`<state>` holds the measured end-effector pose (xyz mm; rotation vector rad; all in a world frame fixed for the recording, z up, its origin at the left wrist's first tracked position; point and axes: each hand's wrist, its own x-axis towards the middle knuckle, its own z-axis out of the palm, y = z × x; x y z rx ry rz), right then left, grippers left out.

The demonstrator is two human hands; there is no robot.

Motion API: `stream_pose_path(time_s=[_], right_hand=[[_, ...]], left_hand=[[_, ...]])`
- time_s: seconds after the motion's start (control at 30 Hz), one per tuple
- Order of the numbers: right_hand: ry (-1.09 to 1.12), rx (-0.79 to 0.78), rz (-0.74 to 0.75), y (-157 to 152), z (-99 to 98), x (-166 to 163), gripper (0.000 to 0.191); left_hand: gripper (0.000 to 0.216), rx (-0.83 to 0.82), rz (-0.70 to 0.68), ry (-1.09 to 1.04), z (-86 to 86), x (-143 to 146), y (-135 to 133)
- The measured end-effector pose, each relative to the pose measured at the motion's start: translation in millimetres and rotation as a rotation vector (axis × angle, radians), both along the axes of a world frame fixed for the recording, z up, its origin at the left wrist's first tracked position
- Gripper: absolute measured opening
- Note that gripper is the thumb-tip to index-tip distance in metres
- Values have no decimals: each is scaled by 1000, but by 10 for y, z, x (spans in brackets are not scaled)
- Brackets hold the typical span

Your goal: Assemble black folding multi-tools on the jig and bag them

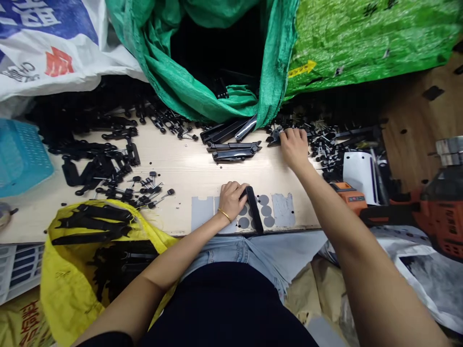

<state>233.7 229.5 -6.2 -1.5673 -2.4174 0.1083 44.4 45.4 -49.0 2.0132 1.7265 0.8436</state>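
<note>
My left hand (233,200) is closed round the upper end of a long black plastic bar (255,212), which slants over the table's near edge. Grey sheets with round grey discs (266,211) lie under and beside it. Farther out, my right hand (294,147) reaches down with bent fingers at the edge of a pile of small black parts with metal pins (321,147). A dark piece with a jaw-like end (274,137) touches its fingertips; what the fingers grip is hidden. Between the hands and the sack lie several long black folding-arm parts (235,153).
A green sack (275,62) stands open at the back. Black parts with pins (119,168) are heaped at left, near a blue basket (21,156). A yellow sack (65,284) of black parts is at lower left. An orange power tool (441,217) sits at right.
</note>
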Motion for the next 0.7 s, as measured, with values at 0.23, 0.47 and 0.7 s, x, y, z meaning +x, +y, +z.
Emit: stream_pose_path(time_s=[0.23,0.47,0.7], right_hand=[[38,19,134,-428,574,61,25],[165,-325,330,-1461,214,333,28],[208,-378,-370,-1553,177,245,18]], left_hand=[[20,-13,59,-8,19,3,15],[42,-109,134,-7,137,-128,-98],[44,84,-555,261,460,-241,51]])
